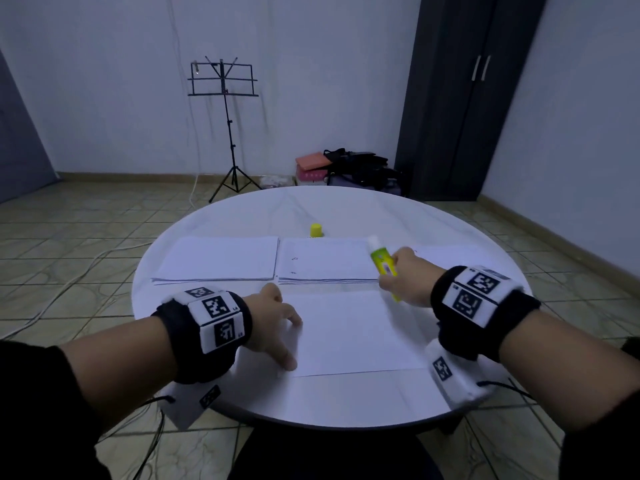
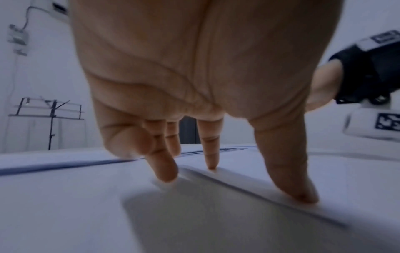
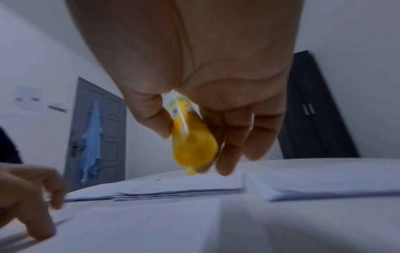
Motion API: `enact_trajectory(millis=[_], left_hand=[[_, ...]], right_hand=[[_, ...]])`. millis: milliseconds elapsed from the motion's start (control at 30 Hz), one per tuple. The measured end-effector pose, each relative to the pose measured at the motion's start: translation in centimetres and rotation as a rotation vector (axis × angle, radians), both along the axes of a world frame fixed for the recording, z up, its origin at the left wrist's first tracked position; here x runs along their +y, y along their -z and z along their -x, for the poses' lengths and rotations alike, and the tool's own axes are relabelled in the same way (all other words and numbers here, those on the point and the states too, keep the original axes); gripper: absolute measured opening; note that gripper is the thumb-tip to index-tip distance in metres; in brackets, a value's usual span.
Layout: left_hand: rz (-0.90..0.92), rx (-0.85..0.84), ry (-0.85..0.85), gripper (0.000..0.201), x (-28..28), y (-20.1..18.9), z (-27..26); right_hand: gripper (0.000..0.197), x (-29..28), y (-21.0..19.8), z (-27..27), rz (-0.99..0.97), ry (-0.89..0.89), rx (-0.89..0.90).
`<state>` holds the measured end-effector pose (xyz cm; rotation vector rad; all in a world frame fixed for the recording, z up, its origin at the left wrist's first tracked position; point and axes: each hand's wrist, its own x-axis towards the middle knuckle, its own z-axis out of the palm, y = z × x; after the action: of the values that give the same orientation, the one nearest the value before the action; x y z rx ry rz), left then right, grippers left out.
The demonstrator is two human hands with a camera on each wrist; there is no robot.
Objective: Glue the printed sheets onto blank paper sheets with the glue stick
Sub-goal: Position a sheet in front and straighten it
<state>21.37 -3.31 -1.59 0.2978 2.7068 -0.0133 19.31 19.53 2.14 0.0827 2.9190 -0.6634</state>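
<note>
My right hand (image 1: 408, 278) grips the glue stick (image 1: 382, 263) above the blank sheet (image 1: 353, 334); my left hand (image 1: 277, 320), fingers spread, presses its left edge

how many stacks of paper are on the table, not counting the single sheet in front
3: one stack at the far left, one in the middle, and one at the far right, mostly hidden behind the right hand.

Black sleeves, black wristbands (image 1: 204, 355) bearing white blocks printed with black square markers.
</note>
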Motion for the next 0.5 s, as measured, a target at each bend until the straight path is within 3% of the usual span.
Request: enact_trajectory(millis=[67, 200, 500], left_hand=[[0.056, -0.004, 0.063, 0.077, -0.1, -0.1, -0.1], [0.157, -0.037, 0.140, 0.072, 0.2, 0.0, -0.2], [0.218, -0.031, 0.182, 0.078, 0.0, -0.5, -0.3]], right_hand=[[0.037, -2.1, -0.4, 0.4, 0.089, -0.025, 0.087], [0.021, -6.0, -0.8, 1.3, 0.217, -0.132, 0.139], [0.027, -11.8, 1.3, 3.0, 0.103, -0.207, 0.110]])
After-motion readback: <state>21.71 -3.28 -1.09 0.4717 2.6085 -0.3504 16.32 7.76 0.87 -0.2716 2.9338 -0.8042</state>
